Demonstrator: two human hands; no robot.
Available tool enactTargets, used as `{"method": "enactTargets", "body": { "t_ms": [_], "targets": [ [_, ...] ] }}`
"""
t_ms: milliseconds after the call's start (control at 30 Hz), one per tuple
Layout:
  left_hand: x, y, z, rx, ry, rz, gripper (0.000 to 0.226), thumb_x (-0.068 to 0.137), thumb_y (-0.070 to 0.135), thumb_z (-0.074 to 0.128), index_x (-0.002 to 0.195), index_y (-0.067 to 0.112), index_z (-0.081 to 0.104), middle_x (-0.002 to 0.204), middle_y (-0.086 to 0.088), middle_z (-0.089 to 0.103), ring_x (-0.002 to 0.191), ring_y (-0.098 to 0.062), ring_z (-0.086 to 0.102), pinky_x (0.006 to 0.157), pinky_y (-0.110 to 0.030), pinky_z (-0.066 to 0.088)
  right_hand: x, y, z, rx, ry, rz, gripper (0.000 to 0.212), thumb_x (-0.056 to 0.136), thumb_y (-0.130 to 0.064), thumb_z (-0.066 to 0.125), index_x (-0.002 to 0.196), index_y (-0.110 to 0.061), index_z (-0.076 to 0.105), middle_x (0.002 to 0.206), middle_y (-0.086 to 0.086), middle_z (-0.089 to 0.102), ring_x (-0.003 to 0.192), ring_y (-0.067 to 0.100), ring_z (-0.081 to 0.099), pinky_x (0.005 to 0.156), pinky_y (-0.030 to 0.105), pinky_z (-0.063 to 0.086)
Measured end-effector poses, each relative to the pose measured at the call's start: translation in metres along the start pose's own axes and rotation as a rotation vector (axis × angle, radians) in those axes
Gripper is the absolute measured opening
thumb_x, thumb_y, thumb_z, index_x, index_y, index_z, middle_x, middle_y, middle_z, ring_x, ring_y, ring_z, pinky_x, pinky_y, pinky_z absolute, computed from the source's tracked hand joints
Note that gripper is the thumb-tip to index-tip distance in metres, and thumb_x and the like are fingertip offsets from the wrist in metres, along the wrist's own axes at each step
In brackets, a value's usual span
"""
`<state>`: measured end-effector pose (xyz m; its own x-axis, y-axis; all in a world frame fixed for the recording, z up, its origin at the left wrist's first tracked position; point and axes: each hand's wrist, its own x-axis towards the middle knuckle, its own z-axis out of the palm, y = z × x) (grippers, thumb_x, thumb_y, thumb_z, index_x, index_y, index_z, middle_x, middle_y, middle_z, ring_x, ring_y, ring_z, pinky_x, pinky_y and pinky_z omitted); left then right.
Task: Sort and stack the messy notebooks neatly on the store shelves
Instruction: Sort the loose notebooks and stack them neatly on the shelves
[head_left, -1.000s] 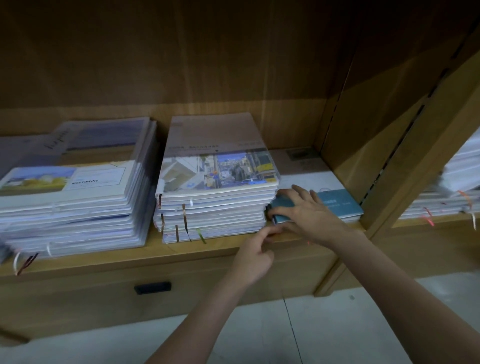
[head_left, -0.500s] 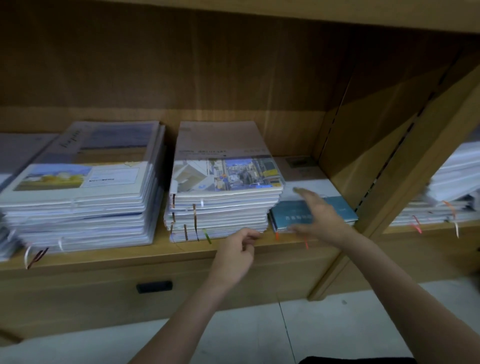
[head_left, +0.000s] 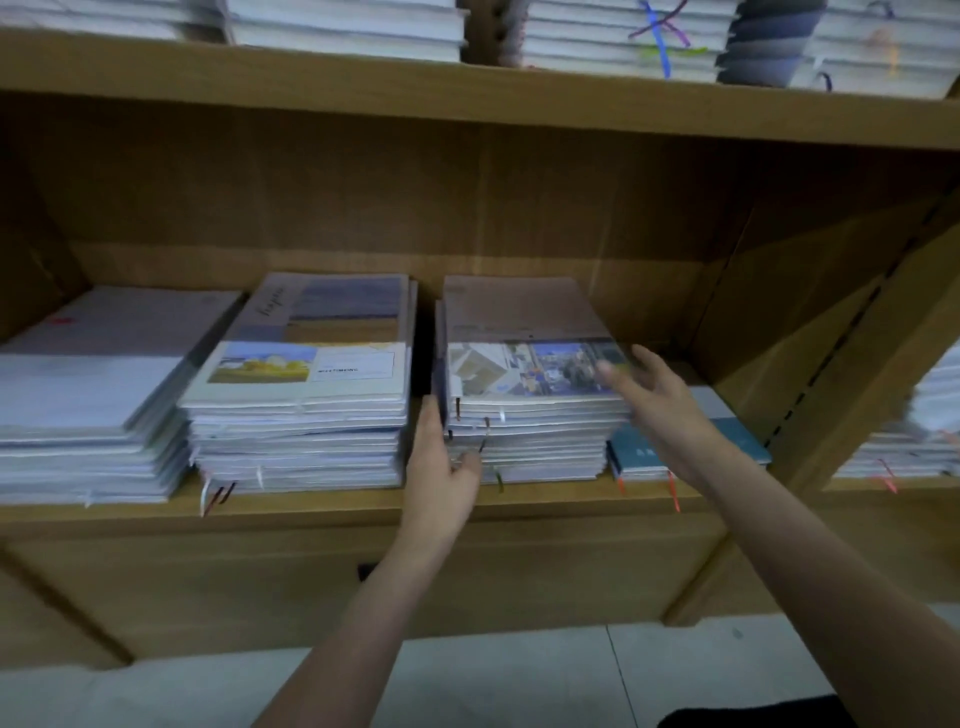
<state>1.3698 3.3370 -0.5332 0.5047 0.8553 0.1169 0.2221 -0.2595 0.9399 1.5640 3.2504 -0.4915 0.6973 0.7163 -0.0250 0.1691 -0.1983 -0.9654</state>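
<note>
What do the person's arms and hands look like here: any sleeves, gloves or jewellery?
Both forearms are bare; no sleeve reaches into view. The left hand and right hand wear no gloves. No watch, ring or bracelet shows, though motion blur softens the right fingers.

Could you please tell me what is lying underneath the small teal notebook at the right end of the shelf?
The teal notebook lies on a larger pale, white-and-grey notebook that sticks out behind it. The right hand and forearm cover part of both, so anything lower in that pile cannot be seen.

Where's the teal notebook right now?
The teal notebook lies low on the middle shelf, at its right end, between the street-photo stack and the side panel, partly hidden behind the right hand.
</note>
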Motion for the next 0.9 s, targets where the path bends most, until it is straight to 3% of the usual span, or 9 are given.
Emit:
{"method": "enactTargets", "body": {
  "t_ms": [133,233,300,400,467,567,667,767,900],
  "targets": [
    [0.015,0.004,-0.01,-0.164,-0.131,-0.177,0.067,0.093,0.012,0.055,0.149,0.023,0.02,0.138,0.004,0.044,0.114,-0.01,0.045,0.096,-0.024,0.034,0.011,0.005,0.0,0.392,-0.1,0.186,0.055,0.092,-0.048,0.047,0.137,-0.016,0.043,0.122,0.006,0.062,0.109,0.023,0.061,0.088,0.038,0.05],
    [0.02,-0.01,-0.018,-0.094,-0.191,-0.196,0.071,0.091,0.006,0.056,0.149,0.023,0.018,0.133,-0.001,0.051,0.116,-0.017,0.052,0.094,-0.025,0.04,0.02,0.007,0.008,0.428,-0.117,0.208,0.058,0.096,-0.035,0.05,0.147,-0.021,0.03,0.137,0.006,0.052,0.113,0.023,0.058,0.084,0.037,0.05],
    [0.021,-0.016,-0.019,-0.073,-0.208,-0.185,0.071,0.091,0.002,0.055,0.149,0.021,0.019,0.124,0.005,0.053,0.109,-0.012,0.054,0.088,-0.022,0.042,0.024,0.012,0.012,0.418,-0.071,0.191,0.066,0.096,-0.023,0.053,0.151,-0.018,0.016,0.143,0.005,0.045,0.116,0.022,0.054,0.083,0.034,0.048],
    [0.021,-0.017,-0.018,-0.038,-0.197,-0.146,0.071,0.092,0.001,0.052,0.149,0.022,0.017,0.121,0.011,0.047,0.11,-0.006,0.048,0.088,-0.019,0.039,0.028,0.02,0.014,0.46,-0.072,0.173,0.062,0.097,-0.018,0.051,0.15,-0.016,0.019,0.14,0.007,0.048,0.109,0.02,0.059,0.08,0.033,0.049],
    [0.02,-0.019,-0.017,-0.03,-0.185,-0.131,0.071,0.092,0.0,0.052,0.149,0.022,0.016,0.118,0.014,0.047,0.108,-0.005,0.047,0.087,-0.019,0.038,0.031,0.021,0.015,0.457,-0.094,0.167,0.064,0.095,-0.023,0.054,0.15,-0.018,0.022,0.142,0.007,0.046,0.114,0.022,0.056,0.088,0.039,0.05],
    [0.022,-0.023,-0.016,-0.028,-0.164,-0.13,0.075,0.091,-0.003,0.051,0.151,0.023,0.013,0.136,0.006,0.047,0.11,-0.004,0.046,0.086,-0.018,0.038,0.032,0.023,0.018,0.389,-0.135,0.163,0.074,0.09,-0.035,0.059,0.151,-0.026,0.018,0.152,0.001,0.032,0.137,0.025,0.035,0.111,0.051,0.031],
    [0.02,-0.021,-0.019,0.008,-0.181,-0.125,0.076,0.092,-0.002,0.05,0.151,0.022,0.008,0.143,0.004,0.04,0.12,-0.008,0.043,0.085,-0.013,0.037,0.028,0.019,0.022,0.414,-0.114,0.136,0.065,0.095,-0.032,0.051,0.151,-0.023,0.02,0.15,0.004,0.036,0.135,0.026,0.038,0.11,0.05,0.033],
    [0.015,-0.014,-0.023,-0.07,-0.178,-0.072,0.08,0.091,-0.005,0.05,0.151,0.024,0.005,0.141,0.014,0.032,0.116,0.0,0.036,0.065,0.002,0.039,0.017,0.012,0.023,0.423,-0.074,0.082,0.065,0.095,-0.033,0.049,0.151,-0.03,0.015,0.15,0.001,0.035,0.133,0.024,0.041,0.109,0.049,0.036],
    [0.016,-0.005,-0.024,-0.219,-0.153,0.005,0.086,0.091,-0.007,0.049,0.147,0.039,0.001,0.135,0.027,0.015,0.123,0.005,0.022,0.069,0.002,0.039,0.002,0.007,0.022,0.07,-0.128,-0.107,0.071,0.084,-0.045,0.057,0.145,-0.045,0.022,0.155,-0.01,0.024,0.139,0.016,0.029,0.112,0.044,0.032]
  ]
}}
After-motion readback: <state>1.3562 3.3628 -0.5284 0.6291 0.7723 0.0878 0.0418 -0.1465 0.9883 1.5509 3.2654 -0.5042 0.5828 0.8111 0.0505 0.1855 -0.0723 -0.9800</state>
